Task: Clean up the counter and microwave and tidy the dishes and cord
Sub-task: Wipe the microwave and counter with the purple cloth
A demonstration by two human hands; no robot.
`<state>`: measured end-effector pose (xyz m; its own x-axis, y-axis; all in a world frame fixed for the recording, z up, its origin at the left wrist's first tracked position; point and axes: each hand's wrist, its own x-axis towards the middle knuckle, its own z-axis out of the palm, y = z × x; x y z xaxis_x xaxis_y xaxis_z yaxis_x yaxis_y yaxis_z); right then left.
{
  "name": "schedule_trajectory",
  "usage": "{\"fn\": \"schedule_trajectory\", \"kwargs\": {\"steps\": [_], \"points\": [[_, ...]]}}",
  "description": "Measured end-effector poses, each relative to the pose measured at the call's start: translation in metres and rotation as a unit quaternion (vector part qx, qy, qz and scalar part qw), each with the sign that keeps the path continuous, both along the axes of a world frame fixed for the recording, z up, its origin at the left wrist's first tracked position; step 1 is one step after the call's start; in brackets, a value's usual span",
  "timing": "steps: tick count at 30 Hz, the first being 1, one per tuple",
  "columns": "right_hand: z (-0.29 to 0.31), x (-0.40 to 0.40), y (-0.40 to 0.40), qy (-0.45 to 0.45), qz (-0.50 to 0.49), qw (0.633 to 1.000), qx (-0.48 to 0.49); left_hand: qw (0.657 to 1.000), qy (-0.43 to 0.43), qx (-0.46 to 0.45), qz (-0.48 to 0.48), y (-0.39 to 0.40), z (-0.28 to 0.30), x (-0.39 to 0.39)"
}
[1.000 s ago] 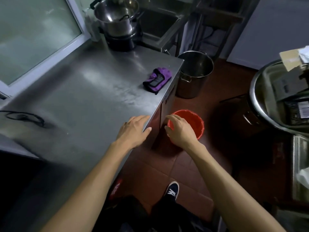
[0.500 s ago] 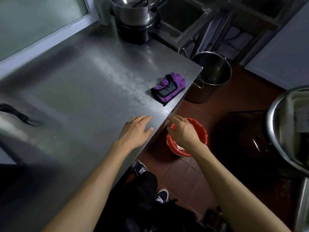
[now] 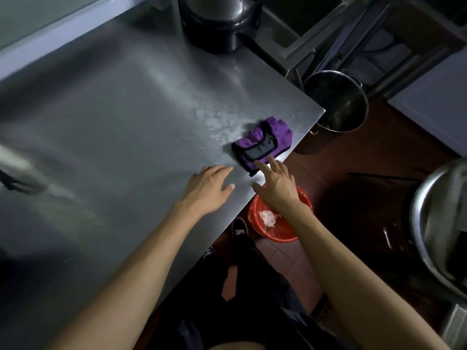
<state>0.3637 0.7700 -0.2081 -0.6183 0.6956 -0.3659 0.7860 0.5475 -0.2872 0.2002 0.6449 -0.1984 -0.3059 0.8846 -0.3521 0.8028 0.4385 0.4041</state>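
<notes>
A purple cloth with a black trim lies crumpled near the right edge of the steel counter. My left hand lies flat on the counter close to its edge, fingers straight. Over the counter's edge my right hand reaches with spread fingers, its fingertips at the near edge of the cloth. A black cord lies blurred at the far left of the counter.
A red bucket holding crumpled white waste stands on the floor below my right hand. A steel pot stands on the floor past the counter corner. A black-based cooker sits at the counter's back. A large steel basin is at right.
My right hand has risen from over the red bucket to the counter edge, reaching the purple cloth. My view has moved closer and tilted down. My left hand stays flat on the counter.
</notes>
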Motion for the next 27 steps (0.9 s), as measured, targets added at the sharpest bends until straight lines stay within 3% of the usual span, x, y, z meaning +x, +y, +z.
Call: {"fn": "schedule_trajectory", "kwargs": {"steps": [18,27], "points": [[-0.065,-0.044,0.114,-0.07,0.153,0.985,0.027,0.995,0.008,-0.04,0.093,0.087,-0.008,0.0],[-0.075,-0.053,0.12,0.033,0.155,0.986,0.056,0.984,-0.003,-0.068,0.165,0.062,-0.012,0.001]]}}
